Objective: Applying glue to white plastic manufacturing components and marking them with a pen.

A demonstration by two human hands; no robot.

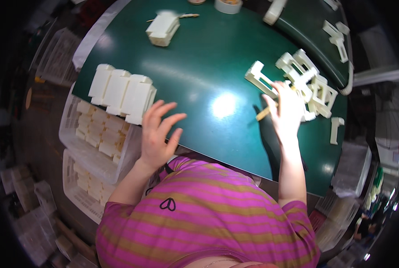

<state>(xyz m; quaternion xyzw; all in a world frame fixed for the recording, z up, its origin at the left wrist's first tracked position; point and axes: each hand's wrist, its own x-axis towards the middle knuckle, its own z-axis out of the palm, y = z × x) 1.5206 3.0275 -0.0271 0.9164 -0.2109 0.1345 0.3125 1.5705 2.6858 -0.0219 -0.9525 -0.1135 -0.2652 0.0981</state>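
Observation:
My left hand [155, 131] is open, its fingers spread and holding nothing. Just left of its fingertips, three white plastic housings [119, 91] stand side by side at the table's left edge. My right hand [287, 111] is closed around a tan stick-like handle [263, 114], whose lower end sticks out past the thumb. What the handle belongs to is hidden by the hand. The fingertips reach the end of a white plastic frame [258, 77]. A loose pile of similar white frames [322, 94] lies right beside that hand.
On the green table [208, 53], a white block-shaped part [162, 29] lies far left by a thin stick [189, 15]. A tape roll [228, 6] sits at the far edge. Crates [92, 154] of white parts stand below left. One small white piece [336, 130] lies at right.

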